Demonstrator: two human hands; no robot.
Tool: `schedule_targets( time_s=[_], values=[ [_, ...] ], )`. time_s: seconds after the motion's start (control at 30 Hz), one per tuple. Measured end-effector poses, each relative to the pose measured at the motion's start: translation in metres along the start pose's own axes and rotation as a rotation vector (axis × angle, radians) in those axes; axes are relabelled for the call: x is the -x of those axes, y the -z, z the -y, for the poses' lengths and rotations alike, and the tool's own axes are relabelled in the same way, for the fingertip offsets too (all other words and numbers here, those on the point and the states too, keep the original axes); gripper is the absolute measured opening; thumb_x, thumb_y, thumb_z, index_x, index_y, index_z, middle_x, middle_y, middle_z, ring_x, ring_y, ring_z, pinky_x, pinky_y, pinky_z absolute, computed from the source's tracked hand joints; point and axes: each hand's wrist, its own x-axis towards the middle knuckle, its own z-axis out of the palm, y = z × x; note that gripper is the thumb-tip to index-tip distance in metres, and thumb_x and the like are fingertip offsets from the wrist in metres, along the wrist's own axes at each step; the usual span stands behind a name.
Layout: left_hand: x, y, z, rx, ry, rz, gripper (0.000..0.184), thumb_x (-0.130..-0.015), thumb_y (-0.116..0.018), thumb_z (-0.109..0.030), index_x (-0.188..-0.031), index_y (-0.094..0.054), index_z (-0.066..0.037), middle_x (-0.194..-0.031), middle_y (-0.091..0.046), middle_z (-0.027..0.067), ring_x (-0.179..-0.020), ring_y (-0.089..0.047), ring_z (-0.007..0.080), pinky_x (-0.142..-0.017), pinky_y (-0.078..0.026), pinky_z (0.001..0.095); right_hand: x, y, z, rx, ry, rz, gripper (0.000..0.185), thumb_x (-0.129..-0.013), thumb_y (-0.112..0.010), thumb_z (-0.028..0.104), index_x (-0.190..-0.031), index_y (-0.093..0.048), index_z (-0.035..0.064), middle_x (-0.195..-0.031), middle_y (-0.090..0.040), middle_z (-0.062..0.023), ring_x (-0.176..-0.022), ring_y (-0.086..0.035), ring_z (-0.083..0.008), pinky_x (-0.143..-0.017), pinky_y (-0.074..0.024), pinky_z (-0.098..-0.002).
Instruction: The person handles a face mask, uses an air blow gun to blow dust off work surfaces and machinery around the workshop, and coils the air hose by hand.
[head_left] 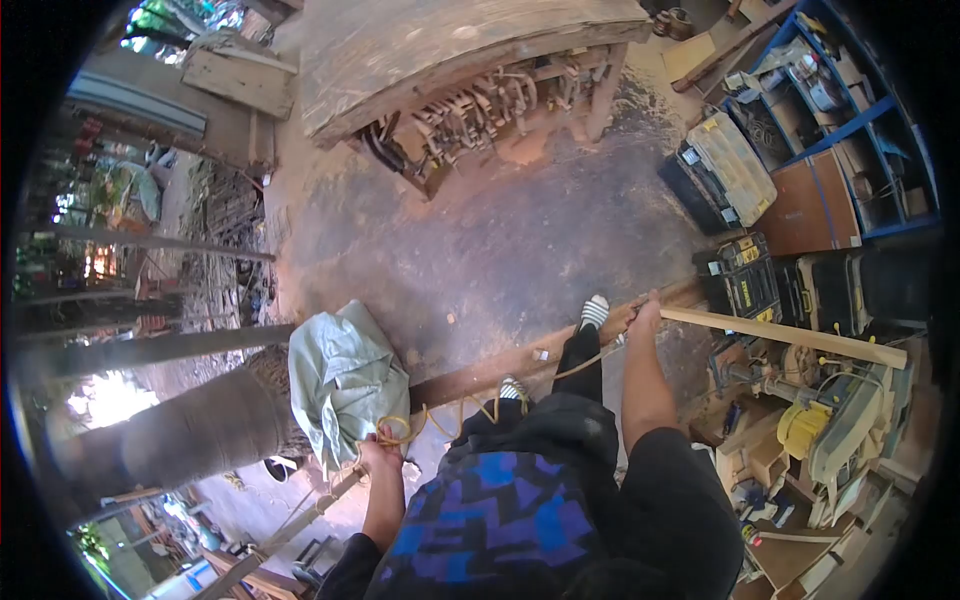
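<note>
My left hand (380,458) is closed on a coiled yellow cord (440,408), close to a wooden pole (335,495) that slants down to the lower left. Just above that hand, a crumpled pale green cloth (345,375) hangs in folds. The cord loops across my front and runs up toward my right hand (645,318). My right hand is stretched forward with its fingers curled, at the near end of a long pale wooden batten (790,333). Whether it grips the batten, the cord or both is hard to make out.
A low wooden ledge (470,378) crosses in front of my feet. Ahead stands a heavy workbench (470,40) with clamps (480,110) under it. Tool cases (740,285) and a blue shelf (870,115) line the right; a machine with a yellow part (805,428) stands below them.
</note>
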Motion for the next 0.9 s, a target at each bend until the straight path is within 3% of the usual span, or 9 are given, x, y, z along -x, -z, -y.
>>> schedule_targets(
  time_s=[0.07, 0.17, 0.2, 0.37, 0.5, 0.57, 0.67, 0.77, 0.9],
  values=[
    [0.028, -0.034, 0.014, -0.185, -0.015, -0.033, 0.027, -0.097, -0.033, -0.028, -0.102, -0.051, -0.01, -0.097, -0.061, 0.0019, -0.087, -0.062, 0.0171, -0.08, -0.05, 0.0369, -0.028, -0.014, 0.02, 0.065, -0.005, -0.054, 0.047, -0.097, -0.044, 0.05, -0.07, -0.049, 0.0112, -0.056, -0.05, -0.0042, -0.039, -0.037, -0.0147, -0.04, -0.0298, -0.0314],
    [-0.041, -0.034, 0.053, -0.114, 0.1, 0.166, 0.024, -0.096, -0.036, -0.029, -0.097, -0.054, -0.013, -0.092, -0.062, -0.0009, -0.087, -0.063, 0.0153, -0.076, -0.049, 0.0331, -0.063, -0.042, 0.061, 0.045, -0.157, 0.072, 0.046, -0.096, -0.049, 0.05, -0.075, -0.05, 0.0091, -0.059, -0.053, -0.0054, -0.038, -0.036, -0.0131, -0.035, -0.0299, -0.0289],
    [-0.015, -0.06, 0.067, -0.201, 0.04, 0.126, 0.022, -0.095, -0.042, -0.031, -0.094, -0.055, -0.014, -0.079, -0.06, 0.0008, -0.079, -0.06, 0.0142, -0.066, -0.048, 0.0301, -0.076, -0.056, 0.076, 0.051, -0.169, 0.097, 0.046, -0.096, -0.049, 0.05, -0.075, -0.05, 0.0091, -0.059, -0.053, -0.0054, -0.038, -0.037, -0.0131, -0.034, -0.0299, -0.029],
    [0.026, -0.118, 0.131, -0.656, -0.076, -0.107, 0.026, -0.088, -0.055, -0.037, -0.097, -0.056, -0.011, -0.076, -0.055, 0.0026, -0.061, -0.054, 0.0145, -0.048, -0.042, 0.0311, -0.136, -0.113, 0.147, 0.055, -0.261, 0.186, 0.046, -0.096, -0.047, 0.051, -0.079, -0.051, 0.0093, -0.058, -0.053, -0.0048, -0.039, -0.037, -0.0124, -0.035, -0.0302, -0.0291],
    [0.123, -0.218, 0.158, -1.314, 0.046, -0.392, 0.061, -0.081, -0.064, -0.037, -0.128, -0.051, 0.001, -0.113, -0.057, 0.0237, -0.096, -0.058, 0.0332, -0.072, -0.052, 0.0476, -0.191, -0.123, 0.212, 0.042, -0.3, 0.139, 0.042, -0.096, -0.048, 0.048, -0.082, -0.051, 0.0093, -0.06, -0.053, -0.005, -0.042, -0.041, -0.0139, -0.038, -0.0325, -0.0302],
    [0.053, -0.186, 0.189, -1.528, -0.131, -0.506, 0.052, -0.085, -0.058, -0.033, -0.126, -0.057, -0.002, -0.115, -0.061, 0.024, -0.103, -0.06, 0.036, -0.081, -0.052, 0.0465, -0.215, -0.1, 0.238, -0.037, -0.296, 0.052, 0.038, -0.094, -0.051, 0.046, -0.083, -0.051, 0.0096, -0.062, -0.053, -0.0054, -0.045, -0.042, -0.0149, -0.04, -0.033, -0.031],
    [0.034, -0.204, 0.197, -1.932, -0.19, -0.215, 0.043, -0.087, -0.054, -0.03, -0.12, -0.062, -0.004, -0.116, -0.062, 0.0227, -0.108, -0.059, 0.0359, -0.083, -0.051, 0.0468, -0.301, -0.039, 0.225, -0.21, -0.227, -0.176, 0.033, -0.091, -0.054, 0.042, -0.084, -0.051, 0.0103, -0.063, -0.051, -0.0054, -0.046, -0.041, -0.0162, -0.04, -0.0314, -0.0319],
    [0.016, -0.225, 0.2, -2.288, -0.411, 0.2, 0.037, -0.089, -0.051, -0.027, -0.115, -0.066, -0.006, -0.117, -0.063, 0.0215, -0.114, -0.058, 0.0357, -0.086, -0.051, 0.0471, -0.301, 0.012, 0.245, -0.352, -0.195, -0.363, 0.03, -0.088, -0.055, 0.039, -0.085, -0.051, 0.0102, -0.062, -0.048, -0.0049, -0.047, -0.041, -0.0148, -0.039, -0.0302, -0.0314],
    [0.01, -0.303, 0.211, -2.451, -0.53, 0.724, 0.037, -0.093, -0.045, -0.026, -0.114, -0.067, -0.005, -0.12, -0.062, 0.0235, -0.116, -0.058, 0.034, -0.093, -0.048, 0.0439, -0.273, 0.065, 0.274, -0.453, -0.224, -0.346, 0.034, -0.093, -0.048, 0.043, -0.087, -0.054, 0.0097, -0.063, -0.05, -0.0056, -0.048, -0.04, -0.0139, -0.04, -0.0301, -0.0305]
  ],
)
